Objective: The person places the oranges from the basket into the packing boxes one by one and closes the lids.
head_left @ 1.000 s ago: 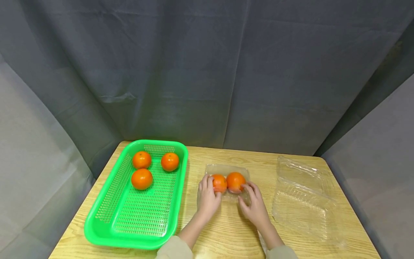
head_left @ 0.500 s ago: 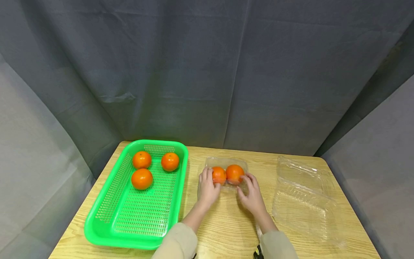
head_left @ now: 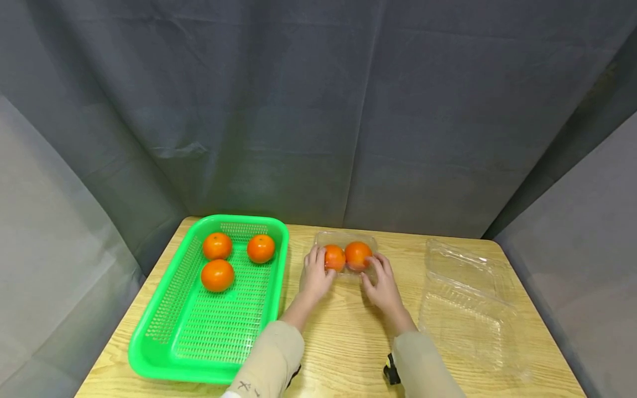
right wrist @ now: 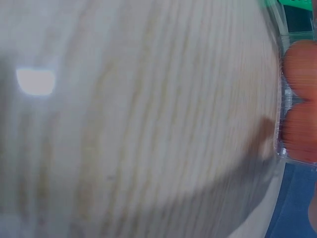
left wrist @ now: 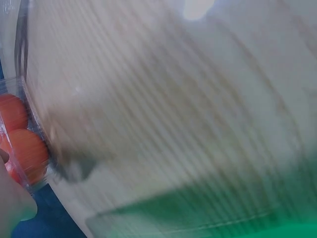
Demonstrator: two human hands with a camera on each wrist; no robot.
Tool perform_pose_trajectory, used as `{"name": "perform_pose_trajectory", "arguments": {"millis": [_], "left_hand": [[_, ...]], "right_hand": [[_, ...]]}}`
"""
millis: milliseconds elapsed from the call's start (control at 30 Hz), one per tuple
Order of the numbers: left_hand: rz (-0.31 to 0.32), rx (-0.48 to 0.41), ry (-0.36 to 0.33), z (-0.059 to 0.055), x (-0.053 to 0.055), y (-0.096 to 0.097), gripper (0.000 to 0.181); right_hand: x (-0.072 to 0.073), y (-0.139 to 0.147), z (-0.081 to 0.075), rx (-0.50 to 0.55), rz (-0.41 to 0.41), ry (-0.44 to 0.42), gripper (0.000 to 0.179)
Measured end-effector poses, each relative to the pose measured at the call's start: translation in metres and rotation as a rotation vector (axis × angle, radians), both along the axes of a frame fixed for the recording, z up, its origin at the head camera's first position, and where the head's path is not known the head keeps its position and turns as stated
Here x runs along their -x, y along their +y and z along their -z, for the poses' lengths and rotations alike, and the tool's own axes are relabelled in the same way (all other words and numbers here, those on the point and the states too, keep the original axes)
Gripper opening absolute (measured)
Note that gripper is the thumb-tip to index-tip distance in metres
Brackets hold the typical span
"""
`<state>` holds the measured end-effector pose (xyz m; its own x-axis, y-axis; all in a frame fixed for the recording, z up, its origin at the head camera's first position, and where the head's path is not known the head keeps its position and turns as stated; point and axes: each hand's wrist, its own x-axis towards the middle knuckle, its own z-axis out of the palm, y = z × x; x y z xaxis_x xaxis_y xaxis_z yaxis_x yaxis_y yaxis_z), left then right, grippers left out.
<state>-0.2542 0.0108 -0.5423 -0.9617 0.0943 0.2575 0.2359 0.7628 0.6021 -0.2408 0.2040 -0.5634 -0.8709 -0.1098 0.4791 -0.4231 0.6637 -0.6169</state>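
Grey cloth (head_left: 278, 110) fills the upper half of the head view, hanging behind a wooden table (head_left: 348, 342) across the lower part. Green basket (head_left: 211, 375) takes the table's left side; transparent plastic packaging (head_left: 458, 318) lies opened out at the right. Two pale sleeves (head_left: 423, 362) come up from the bottom edge, the left one overlapping the basket's near right rim. A transparent box (head_left: 343, 237) sits centre frame, near the table's far edge, its ends partly hidden by fingers. Left hand (head_left: 316, 277) curls its fingers over the box's left end, thumb at the near side; right hand (head_left: 384, 284) grips the right end, thumb and fingers spaced apart around the corner. Two orange fruits (head_left: 358, 255) lie side by side in the box, and three loose fruits (head_left: 217, 275) occupy the basket's far half.
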Motion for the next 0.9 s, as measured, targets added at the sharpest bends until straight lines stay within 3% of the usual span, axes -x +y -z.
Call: {"name": "perform_pose_trajectory", "arguments": {"millis": [367, 600, 900], "left_hand": [[0.009, 0.014, -0.061, -0.003, 0.018, -0.003, 0.053], [0.02, 0.026, -0.103, -0.008, 0.025, -0.005, 0.053], [0.041, 0.008, -0.123, -0.013, 0.031, -0.007, 0.052]], "right_hand": [[0.018, -0.001, -0.001, -0.017, 0.002, -0.084, 0.042], [0.027, -0.003, -0.004, -0.029, -0.007, -0.077, 0.042], [0.033, -0.006, -0.01, -0.059, 0.021, -0.191, 0.043]]}}
